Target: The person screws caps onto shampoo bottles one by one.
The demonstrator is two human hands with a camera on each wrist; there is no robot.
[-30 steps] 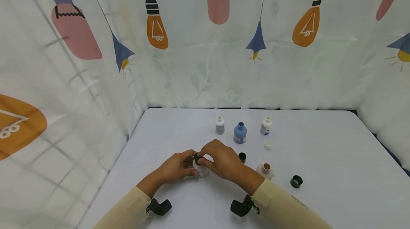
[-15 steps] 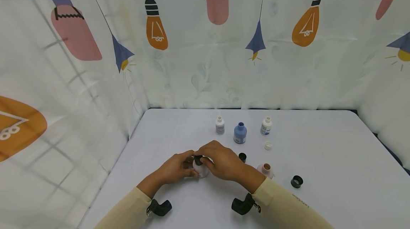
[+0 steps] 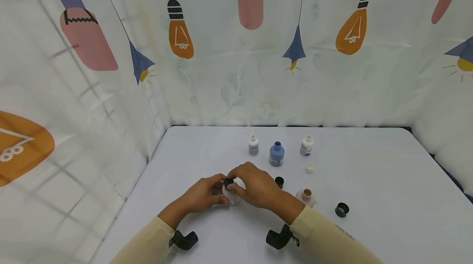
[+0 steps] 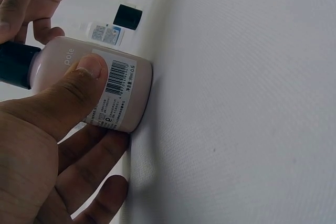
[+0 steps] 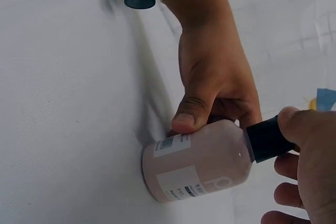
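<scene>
A pale pink bottle [image 5: 210, 153] with a barcode label stands upright on the white table [image 3: 207, 149]. My left hand [image 3: 201, 194] grips its body, thumb over the label in the left wrist view. A dark cap [image 5: 266, 139] sits on the bottle's neck. My right hand [image 3: 260, 188] pinches this cap between thumb and fingers. In the right wrist view, the right thumb lies on the cap's side and the other fingers curl beyond it. Part of the bottle is hidden behind both hands in the head view.
Further back stand two white bottles, one on the left [image 3: 253, 146] and one on the right [image 3: 306, 147], with a blue bottle [image 3: 276, 156] between them, all uncapped. A small white cap [image 3: 308, 168], a dark cap [image 3: 279, 182], an open pinkish bottle [image 3: 301, 195] and another dark cap [image 3: 341, 210] are nearer.
The right thumb and fingers shift round the cap, lifting slightly half a second ago and closing on it again now. The left hand and bottle stay in place.
</scene>
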